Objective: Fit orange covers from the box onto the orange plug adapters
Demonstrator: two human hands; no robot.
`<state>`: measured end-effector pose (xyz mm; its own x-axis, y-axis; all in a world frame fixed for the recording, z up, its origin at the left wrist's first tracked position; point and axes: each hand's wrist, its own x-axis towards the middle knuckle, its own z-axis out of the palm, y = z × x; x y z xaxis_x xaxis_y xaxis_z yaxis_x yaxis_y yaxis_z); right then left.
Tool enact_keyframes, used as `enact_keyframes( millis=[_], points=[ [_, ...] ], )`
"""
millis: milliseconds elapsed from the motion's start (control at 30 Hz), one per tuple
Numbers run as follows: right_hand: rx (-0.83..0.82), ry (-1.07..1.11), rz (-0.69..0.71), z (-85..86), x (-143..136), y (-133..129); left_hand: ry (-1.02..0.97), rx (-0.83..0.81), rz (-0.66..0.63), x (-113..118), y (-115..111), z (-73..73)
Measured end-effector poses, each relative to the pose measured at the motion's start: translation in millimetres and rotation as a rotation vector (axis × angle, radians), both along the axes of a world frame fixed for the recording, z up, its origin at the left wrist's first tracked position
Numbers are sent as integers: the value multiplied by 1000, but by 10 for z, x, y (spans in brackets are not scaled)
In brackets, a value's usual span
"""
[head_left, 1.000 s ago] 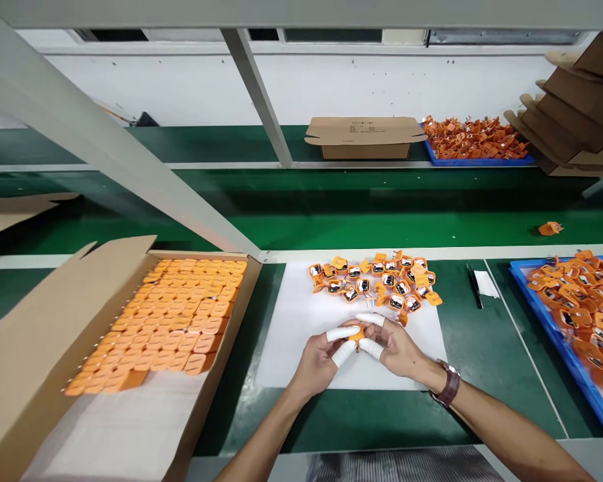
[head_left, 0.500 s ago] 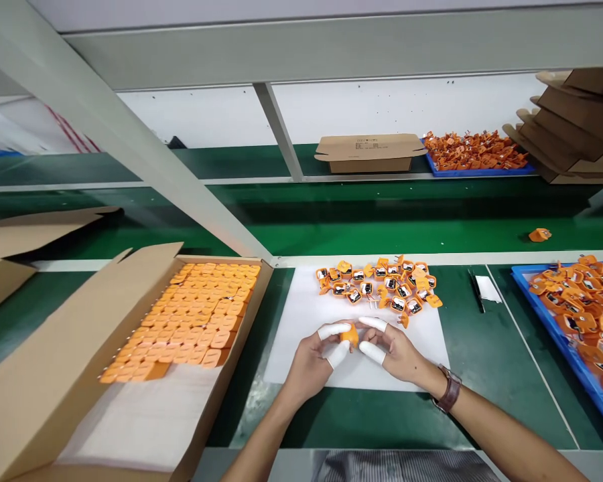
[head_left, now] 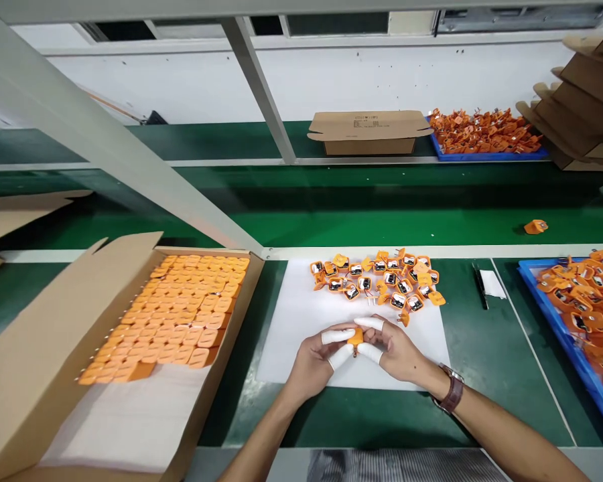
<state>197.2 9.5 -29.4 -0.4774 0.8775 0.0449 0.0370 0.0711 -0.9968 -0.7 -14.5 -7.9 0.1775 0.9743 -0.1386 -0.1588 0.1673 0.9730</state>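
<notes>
Over the white sheet, my left hand pinches a small orange plug housing between thumb and fingers. My right hand closes on the same housing from the other side. White finger cots cover the thumb and a finger of each hand. A small dark metallic bit shows at the housing's lower end. Just beyond my fingers lies a loose cluster of orange plug housings, several open with white and black insides showing and some with prongs.
At left, an open cardboard box holds rows of orange pieces. A blue tray of housings stands at right, near a black pen-like tool. One orange piece lies behind. The shelf bears another blue tray and cartons.
My right hand has come in from beside the housing and now grips it together with my left. The housing has turned slightly. The whole view has tilted upward a little.
</notes>
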Motion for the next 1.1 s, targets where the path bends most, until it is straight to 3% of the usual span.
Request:
enact_keyframes(
  millis=[233,800,933,1100],
  points=[
    [123,-53,7,67,-2,-1,-3,30,3,2,-24,-52],
    [169,-39,99,37,71,12,10,16,102,109,-35,-75],
    [233,-20,81,33,100,-32,101,16,150,45,-32,-9],
    [336,-103,44,58,91,-96,268,15,108,-60,-35,141]
  ],
)
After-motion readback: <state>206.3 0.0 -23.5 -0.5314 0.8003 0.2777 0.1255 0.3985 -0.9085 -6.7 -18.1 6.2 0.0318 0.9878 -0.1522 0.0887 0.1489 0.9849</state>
